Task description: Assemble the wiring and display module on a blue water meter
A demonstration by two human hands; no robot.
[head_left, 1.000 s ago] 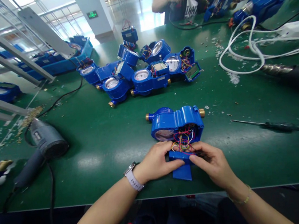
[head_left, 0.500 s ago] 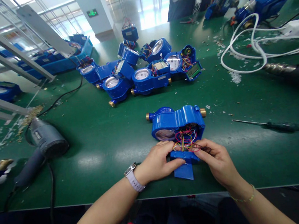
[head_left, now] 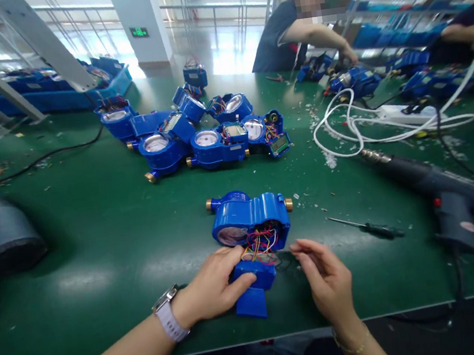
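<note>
Right hand [head_left: 328,276] has shifted off blue cover [head_left: 266,276] toward 3 o'clock, grip on dark wires [head_left: 283,262] unclear, leaving left hand [head_left: 216,285] alone clamping it.

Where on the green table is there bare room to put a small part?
The widest bare patch lies between the grey heat gun and the open meter. A smaller one, nearer than the screwdriver, lies between the right hand and the black heat gun. It is crowded behind, among the other meters, and far right, around the white cable.
</note>
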